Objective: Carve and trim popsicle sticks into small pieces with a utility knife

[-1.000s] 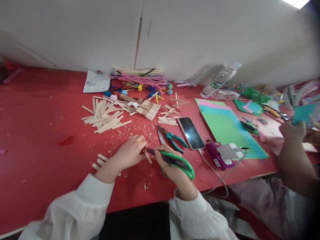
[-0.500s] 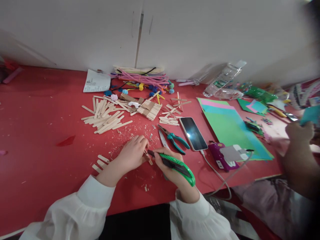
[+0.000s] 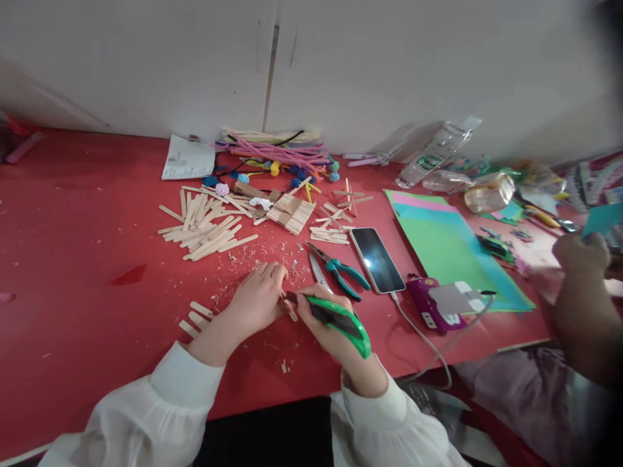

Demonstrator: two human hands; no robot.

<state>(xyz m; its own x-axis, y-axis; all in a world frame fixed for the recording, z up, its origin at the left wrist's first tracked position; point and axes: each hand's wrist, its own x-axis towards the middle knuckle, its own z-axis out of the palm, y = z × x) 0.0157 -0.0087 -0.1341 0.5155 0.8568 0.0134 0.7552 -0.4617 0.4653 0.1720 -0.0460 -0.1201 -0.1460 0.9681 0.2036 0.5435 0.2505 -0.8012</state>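
Observation:
Wrapped in my right hand (image 3: 327, 319) is a green utility knife (image 3: 357, 336), its blade pointing left toward my other hand. My left hand (image 3: 259, 295) is closed on a short wooden craft stick (image 3: 292, 314), whose end pokes out beside the blade. The fingers hide most of that stick. Wood shavings (image 3: 233, 266) are scattered around both hands. Just behind my right hand lie teal-handled pliers (image 3: 343, 269) and scissors (image 3: 318, 272), with the scissors' handles largely covered. A few cut sticks (image 3: 198, 316) rest left of my left wrist.
A pile of craft sticks (image 3: 209, 224) and bundled pipe cleaners (image 3: 277, 152) lie farther back. To the right are a phone (image 3: 377, 259), a purple power strip (image 3: 428, 305) with a cable, coloured paper (image 3: 438, 246) and a bottle (image 3: 435, 155). Another person's hand (image 3: 581, 253) holds blue paper.
The knife and my right hand have shifted slightly left and the knife's rear end has tilted. A clear, amber-tinted container now lies behind the coloured paper at the right.

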